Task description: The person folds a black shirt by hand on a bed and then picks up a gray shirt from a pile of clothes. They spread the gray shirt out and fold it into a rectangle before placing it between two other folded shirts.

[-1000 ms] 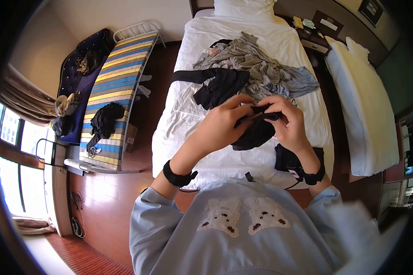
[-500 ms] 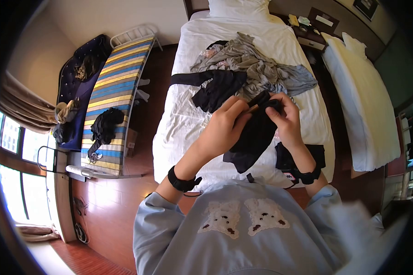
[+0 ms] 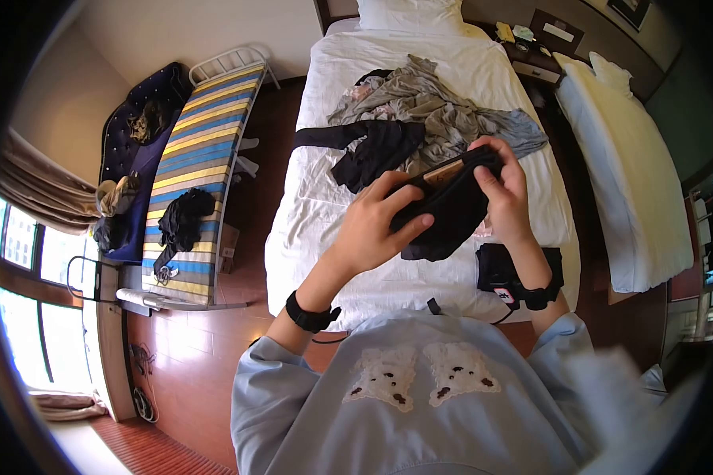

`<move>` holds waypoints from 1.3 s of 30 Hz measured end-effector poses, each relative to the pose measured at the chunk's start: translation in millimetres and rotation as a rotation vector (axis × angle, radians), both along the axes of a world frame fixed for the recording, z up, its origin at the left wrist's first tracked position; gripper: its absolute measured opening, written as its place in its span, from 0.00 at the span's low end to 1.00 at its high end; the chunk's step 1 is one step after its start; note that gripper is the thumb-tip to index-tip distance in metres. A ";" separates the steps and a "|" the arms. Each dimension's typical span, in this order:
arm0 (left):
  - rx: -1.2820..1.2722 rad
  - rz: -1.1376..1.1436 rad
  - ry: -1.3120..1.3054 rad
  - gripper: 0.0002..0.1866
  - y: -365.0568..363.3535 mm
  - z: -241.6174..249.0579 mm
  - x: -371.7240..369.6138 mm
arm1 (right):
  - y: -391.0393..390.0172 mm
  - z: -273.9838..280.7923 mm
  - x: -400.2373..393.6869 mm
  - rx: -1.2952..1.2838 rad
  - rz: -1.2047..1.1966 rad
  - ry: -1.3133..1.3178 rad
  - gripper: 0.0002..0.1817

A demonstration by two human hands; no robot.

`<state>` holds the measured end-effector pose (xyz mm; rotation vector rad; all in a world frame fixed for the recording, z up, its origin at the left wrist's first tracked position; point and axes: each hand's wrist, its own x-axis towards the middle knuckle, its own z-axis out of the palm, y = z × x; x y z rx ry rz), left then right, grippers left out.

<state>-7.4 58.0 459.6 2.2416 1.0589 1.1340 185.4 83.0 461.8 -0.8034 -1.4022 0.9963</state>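
Both my hands hold a black garment [image 3: 449,218] above the near half of the bed. Its upper edge looks like a waistband, and a tan label [image 3: 444,176] shows inside the opening. My left hand [image 3: 379,218] grips the left end of that edge, fingers behind and thumb in front. At the right end, my right hand [image 3: 503,186] pinches the edge with thumb and fingers. Below my right wrist lies a folded black garment [image 3: 483,269] on the bed. Just beyond my hands is a spread black garment [image 3: 380,150] beside a grey heap of clothes [image 3: 459,115].
White sheets cover the bed [image 3: 309,229]. A striped narrow bed [image 3: 202,134] on the left carries a crumpled black cloth [image 3: 186,215]. Farther left is a dark tufted sofa [image 3: 127,150]. A white mattress [image 3: 622,182] runs along the right, and a nightstand [image 3: 535,71] stands behind.
My hands have moved apart along the garment's upper edge, stretching it out and showing more of the tan label. The garment's lower end has risen.
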 end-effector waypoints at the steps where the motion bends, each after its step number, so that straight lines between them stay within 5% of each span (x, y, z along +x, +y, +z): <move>1: -0.023 0.001 0.023 0.12 0.8 -2.8 -3.3 | 1.4 -1.3 2.2 -0.012 0.011 0.035 0.12; 10: -0.224 0.153 -0.185 0.14 14.1 -3.8 -17.1 | 4.8 -4.4 21.3 0.071 -0.048 -0.049 0.13; 20: 0.139 -0.065 -0.201 0.12 28.3 10.2 13.3 | 4.3 21.0 12.4 0.509 -0.142 -0.919 0.18; 24: 0.183 -0.093 -0.215 0.16 28.1 9.0 14.6 | 8.1 2.0 -7.6 0.530 -0.205 -0.795 0.15; 30: -0.086 -0.099 -0.523 0.23 25.0 -18.4 -23.1 | 17.6 14.6 -22.0 0.758 -0.223 -0.834 0.13; 32: -0.323 0.019 -0.720 0.13 24.8 -36.5 -38.5 | 21.0 15.7 -22.7 0.778 -0.227 -0.829 0.13; 35: -0.602 0.157 -0.450 0.11 31.3 -94.7 -66.9 | 24.1 15.0 -22.0 0.796 -0.244 -0.818 0.13; 39: -0.975 -0.007 -0.075 0.34 16.3 -160.7 -68.8 | 26.0 18.9 -17.9 0.768 -0.280 -0.820 0.12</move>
